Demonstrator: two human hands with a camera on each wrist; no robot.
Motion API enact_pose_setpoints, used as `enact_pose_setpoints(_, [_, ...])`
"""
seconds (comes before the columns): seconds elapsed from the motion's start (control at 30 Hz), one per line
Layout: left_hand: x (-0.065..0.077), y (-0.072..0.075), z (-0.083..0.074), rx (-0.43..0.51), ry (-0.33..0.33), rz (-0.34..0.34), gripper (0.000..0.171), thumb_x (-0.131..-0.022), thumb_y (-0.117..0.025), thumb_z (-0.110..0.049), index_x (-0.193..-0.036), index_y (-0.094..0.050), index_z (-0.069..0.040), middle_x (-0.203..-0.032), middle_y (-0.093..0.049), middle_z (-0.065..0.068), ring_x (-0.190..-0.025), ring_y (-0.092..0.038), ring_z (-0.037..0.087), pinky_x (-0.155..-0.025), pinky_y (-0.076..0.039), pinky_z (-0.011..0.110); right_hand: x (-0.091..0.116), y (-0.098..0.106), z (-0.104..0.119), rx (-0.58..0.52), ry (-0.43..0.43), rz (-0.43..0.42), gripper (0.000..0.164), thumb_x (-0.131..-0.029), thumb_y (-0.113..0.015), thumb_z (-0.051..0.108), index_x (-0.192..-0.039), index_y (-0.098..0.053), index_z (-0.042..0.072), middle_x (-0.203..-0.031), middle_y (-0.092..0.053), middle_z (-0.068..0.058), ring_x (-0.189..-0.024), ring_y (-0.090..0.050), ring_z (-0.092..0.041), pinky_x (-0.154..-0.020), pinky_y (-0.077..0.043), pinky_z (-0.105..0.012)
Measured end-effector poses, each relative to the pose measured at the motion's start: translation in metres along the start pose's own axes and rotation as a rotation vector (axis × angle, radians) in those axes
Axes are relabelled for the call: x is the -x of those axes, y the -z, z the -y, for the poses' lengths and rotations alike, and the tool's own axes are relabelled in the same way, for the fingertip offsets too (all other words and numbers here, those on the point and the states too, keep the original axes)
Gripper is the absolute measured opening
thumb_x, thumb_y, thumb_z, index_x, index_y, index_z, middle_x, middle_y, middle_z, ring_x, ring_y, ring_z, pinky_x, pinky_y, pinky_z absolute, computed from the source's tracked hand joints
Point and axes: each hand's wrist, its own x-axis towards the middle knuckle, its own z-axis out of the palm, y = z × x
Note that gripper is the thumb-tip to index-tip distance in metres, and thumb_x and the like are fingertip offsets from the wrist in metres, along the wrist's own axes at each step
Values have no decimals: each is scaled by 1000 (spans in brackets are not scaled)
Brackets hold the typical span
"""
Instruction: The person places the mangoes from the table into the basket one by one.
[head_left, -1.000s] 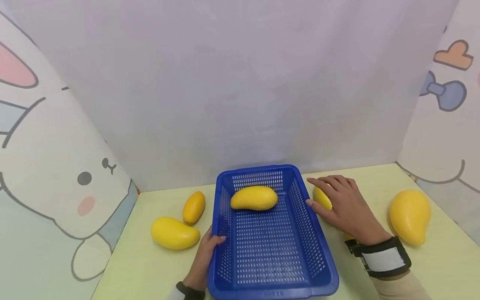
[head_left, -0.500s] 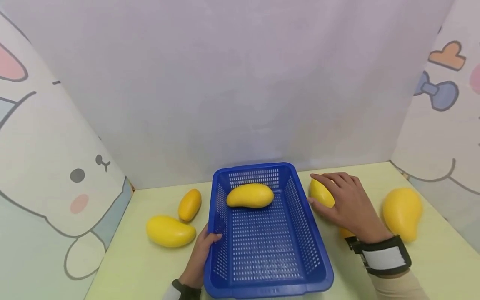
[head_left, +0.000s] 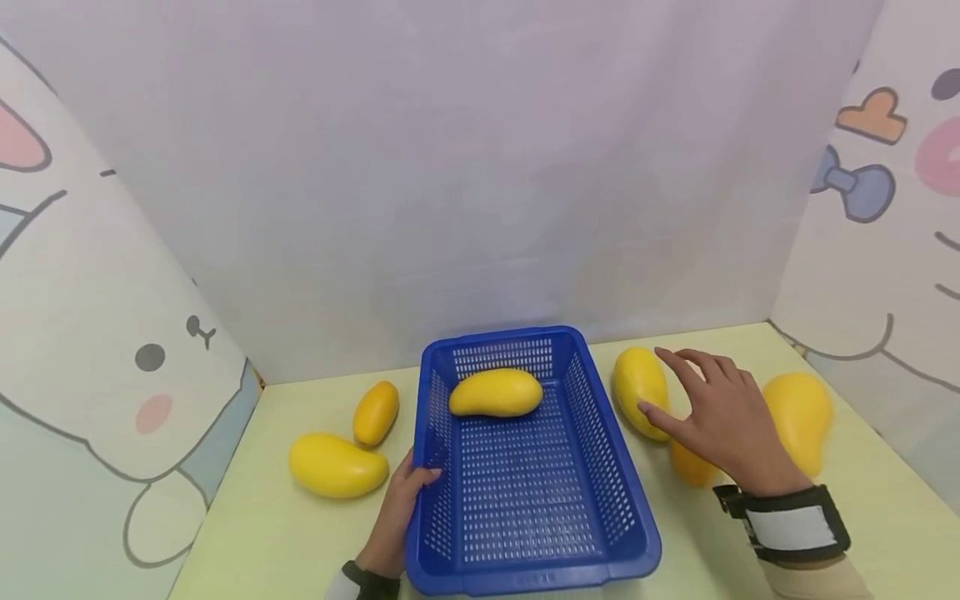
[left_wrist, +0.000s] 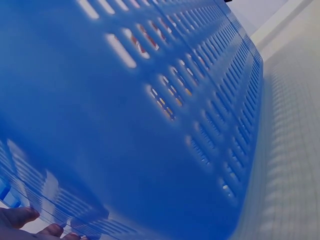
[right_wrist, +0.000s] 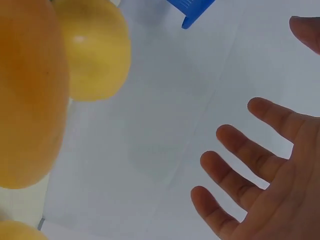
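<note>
A blue perforated basket (head_left: 525, 492) stands in the middle of the table, a yellow mango (head_left: 497, 392) lying crosswise at its far end. My left hand (head_left: 399, 508) grips the basket's left rim, thumb hooked over it; fingertips (left_wrist: 20, 216) show beside the blue wall in the left wrist view. To the right of the basket, my right hand (head_left: 723, 421) hovers with fingers spread and holds nothing. Its thumb and index finger are near a second yellow mango (head_left: 637, 385). An orange mango (head_left: 692, 467) is partly hidden beneath that hand.
Left of the basket lie a yellow mango (head_left: 337, 465) and a smaller orange one (head_left: 377, 413). A large yellow mango (head_left: 798, 417) sits at the right, partly behind my right hand. A pale wall (head_left: 480, 183) closes the table's back; printed panels flank both sides.
My right hand has shifted right, away from the basket's rim, uncovering more of the yellow mango beside it. The left hand keeps its hold. The head view has turned slightly right.
</note>
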Motion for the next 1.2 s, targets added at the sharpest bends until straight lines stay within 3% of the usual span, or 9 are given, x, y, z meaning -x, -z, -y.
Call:
enact_pose_setpoints(0.33, [1, 1, 0, -11, 37, -24, 63, -92, -39, -14, -149, -12, -17, -146, -25, 24, -121, -41, 37, -96, -38, 49, 16, -19, -9, 15, -128, 167, 88, -81, -46, 70, -139, -35, 5, -124, -43, -28, -106, -39, -50, -81, -36, -64])
enact_pose_setpoints(0.5, [0, 0, 0, 1, 13, -11, 62, -93, -38, -12, -149, -13, -16, -146, -25, 25, -121, -41, 37, -97, -37, 50, 22, -28, -12, 27, -163, 224, 92, -80, -42, 74, -140, -34, 4, -127, -41, -29, -108, -36, -51, -83, -35, -66])
enact_pose_setpoints(0.8, [-1, -1, -2, 1, 13, -3, 62, -92, -39, -12, -149, -14, -15, -146, -26, 24, -121, -41, 37, -97, -37, 50, 31, -41, -20, 22, -216, 319, 103, -76, -43, 79, -140, -31, -1, -131, -36, -32, -112, -32, -53, -85, -31, -69])
enact_pose_setpoints(1.2, [0, -1, -1, -15, 14, -12, 63, -92, -39, -12, -149, -13, -15, -146, -24, 25, -122, -39, 38, -98, -35, 49, 36, -49, -24, -12, -247, 398, 106, -75, -43, 79, -139, -30, -5, -132, -33, -34, -113, -30, -56, -85, -31, -69])
